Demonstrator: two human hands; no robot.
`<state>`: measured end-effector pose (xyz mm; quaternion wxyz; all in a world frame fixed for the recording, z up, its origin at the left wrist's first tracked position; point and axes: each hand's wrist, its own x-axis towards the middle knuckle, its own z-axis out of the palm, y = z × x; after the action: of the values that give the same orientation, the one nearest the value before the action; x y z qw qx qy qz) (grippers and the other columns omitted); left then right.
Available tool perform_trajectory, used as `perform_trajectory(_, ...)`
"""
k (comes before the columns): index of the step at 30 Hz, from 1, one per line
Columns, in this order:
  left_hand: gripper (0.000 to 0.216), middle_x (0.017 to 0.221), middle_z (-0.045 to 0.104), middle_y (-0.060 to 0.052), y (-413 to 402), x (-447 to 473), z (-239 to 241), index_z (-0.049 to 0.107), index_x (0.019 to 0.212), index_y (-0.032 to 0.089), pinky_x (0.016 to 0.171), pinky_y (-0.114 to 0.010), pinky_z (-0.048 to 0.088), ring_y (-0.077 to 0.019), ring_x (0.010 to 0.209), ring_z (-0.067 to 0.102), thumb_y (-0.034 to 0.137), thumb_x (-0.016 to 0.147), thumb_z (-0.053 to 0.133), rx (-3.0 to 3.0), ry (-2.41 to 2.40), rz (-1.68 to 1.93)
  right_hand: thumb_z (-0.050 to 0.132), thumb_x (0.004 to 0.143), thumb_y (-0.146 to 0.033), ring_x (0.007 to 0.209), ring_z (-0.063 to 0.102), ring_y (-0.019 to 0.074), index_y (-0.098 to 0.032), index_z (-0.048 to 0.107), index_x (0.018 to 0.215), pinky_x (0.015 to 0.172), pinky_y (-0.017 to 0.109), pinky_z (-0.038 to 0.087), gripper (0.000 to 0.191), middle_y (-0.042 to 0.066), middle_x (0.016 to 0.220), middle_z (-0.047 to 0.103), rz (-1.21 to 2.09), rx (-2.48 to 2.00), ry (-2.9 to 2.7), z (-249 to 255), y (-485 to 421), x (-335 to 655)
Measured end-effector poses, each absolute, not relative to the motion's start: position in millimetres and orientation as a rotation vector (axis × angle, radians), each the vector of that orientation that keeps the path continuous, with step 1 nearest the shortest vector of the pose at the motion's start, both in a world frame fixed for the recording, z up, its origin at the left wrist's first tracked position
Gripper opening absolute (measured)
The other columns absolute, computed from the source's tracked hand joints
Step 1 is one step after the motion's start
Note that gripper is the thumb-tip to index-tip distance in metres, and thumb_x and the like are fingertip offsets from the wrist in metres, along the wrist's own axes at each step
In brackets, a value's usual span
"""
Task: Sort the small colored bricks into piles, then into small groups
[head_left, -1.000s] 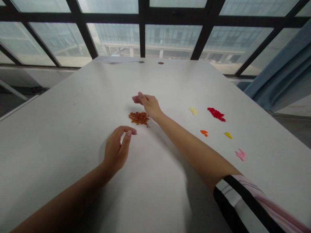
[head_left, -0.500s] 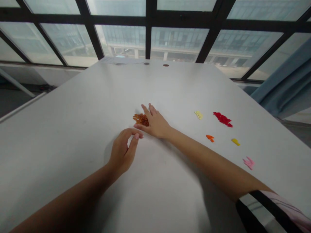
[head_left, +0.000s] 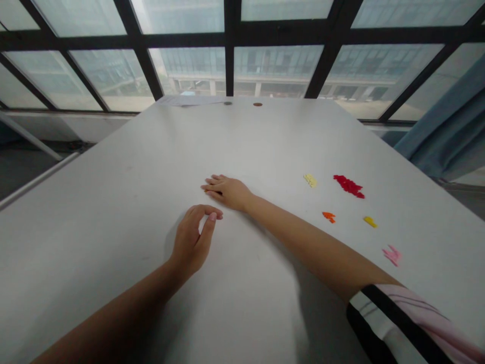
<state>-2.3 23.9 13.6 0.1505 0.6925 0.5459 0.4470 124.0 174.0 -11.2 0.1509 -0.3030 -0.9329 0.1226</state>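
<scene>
My right hand (head_left: 229, 190) lies palm down on the white table (head_left: 242, 139), its fingers stretched out to the left. The small amber-brown pieces that lay at this spot are hidden beneath it. Just nearer to me, my left hand (head_left: 193, 235) rests on its side. Its fingers are curled and the thumb tip meets them, forming a loop with bare tabletop showing through. Nothing shows in that loop. The two hands are close but apart.
On the right lie small groups of pieces: pale yellow (head_left: 310, 180), red (head_left: 348, 186), orange (head_left: 329, 217), yellow (head_left: 370, 221) and pink (head_left: 392, 255). White paper (head_left: 189, 100) lies at the far edge, before the windows. A blue curtain (head_left: 447, 126) hangs at right.
My right hand has moved left and flattened over the amber-brown pieces, which now are covered. The left hand keeps its pose. The view has tilted slightly.
</scene>
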Motion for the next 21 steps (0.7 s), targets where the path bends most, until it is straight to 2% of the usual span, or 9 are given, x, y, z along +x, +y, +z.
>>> perform_trajectory(4,0.028,0.088,0.073,-0.004,24.2,-3.5,13.4,0.064,0.085,0.022,0.087,-0.035,0.052,-0.0203,0.089,0.067,0.035,0.097,0.042,1.987,1.574,1.286,0.048,0.1,-0.027,0.135,0.053,0.0205,-0.023,0.068,0.128,0.114,0.037,0.039,0.035,0.005,0.137,0.065,0.365,-0.864,-2.627,-11.3,166.1,134.9)
perform_trajectory(21,0.031,0.085,0.073,-0.002,26.0,-4.6,12.3,0.066,0.083,0.02,0.085,-0.031,0.052,-0.0188,0.086,0.068,0.039,0.093,0.043,1.996,1.605,1.247,0.048,0.098,-0.024,0.123,0.063,0.021,-0.024,0.073,0.121,0.108,0.041,0.051,0.034,0.004,0.125,0.071,0.243,-1.142,-2.36,-13.2,11.7,285.8)
